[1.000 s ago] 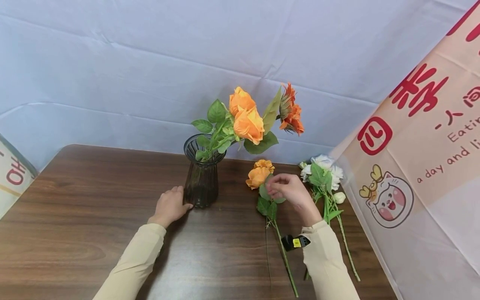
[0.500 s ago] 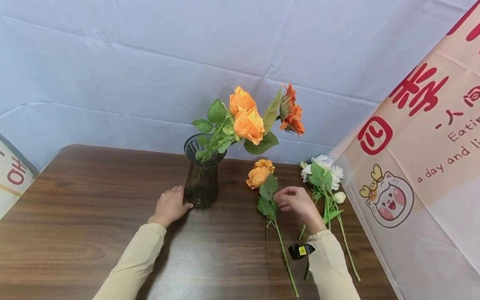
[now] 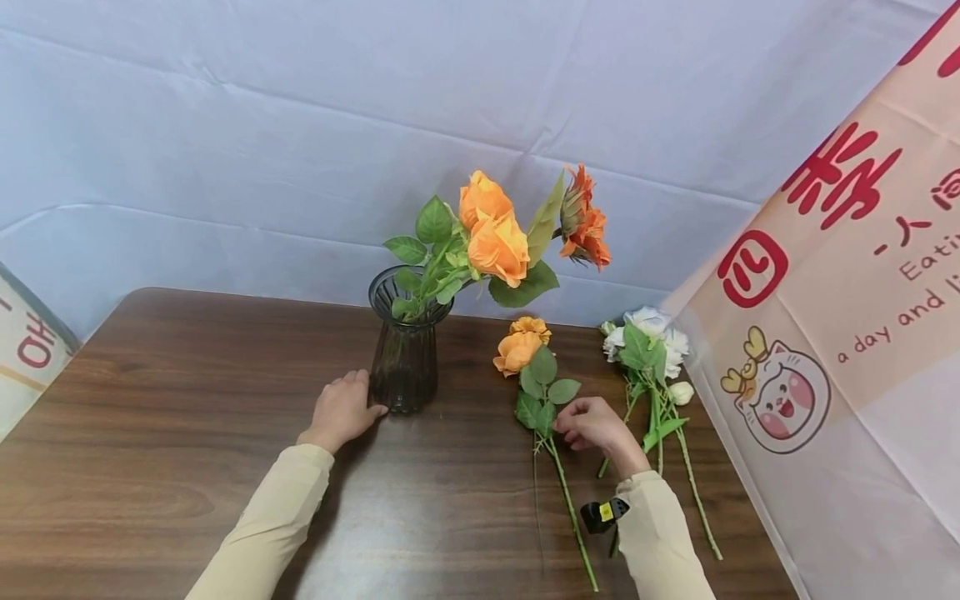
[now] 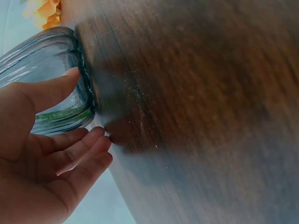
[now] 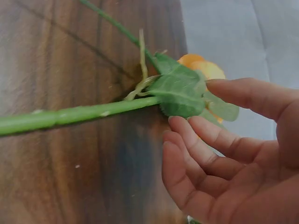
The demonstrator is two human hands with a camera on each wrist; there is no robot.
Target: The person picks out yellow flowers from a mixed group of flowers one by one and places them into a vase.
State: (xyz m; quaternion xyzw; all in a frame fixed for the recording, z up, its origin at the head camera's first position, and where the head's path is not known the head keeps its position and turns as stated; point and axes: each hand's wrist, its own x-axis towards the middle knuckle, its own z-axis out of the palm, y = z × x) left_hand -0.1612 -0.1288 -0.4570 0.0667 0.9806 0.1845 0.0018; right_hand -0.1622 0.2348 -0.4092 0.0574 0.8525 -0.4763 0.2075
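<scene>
The left hand [image 3: 343, 412], fingers relaxed, rests against the base of the vase [image 3: 405, 367]; the vase stands upright on the worktop [image 3: 195, 383], holding orange blooms [image 3: 497, 248]; the right hand [image 3: 596, 427], released, thumb and fingertips apart, is beside the orange roses [image 3: 517, 353] lying right of the vase.

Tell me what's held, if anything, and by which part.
Nothing, it seems: the left hand rests low against the vase, without plainly gripping it; the right hand is beside the leaves, thumb and fingers parted.

Bright head view, pale glare on tabletop [image 3: 397, 508]; wrist views dimmer, softer
</scene>
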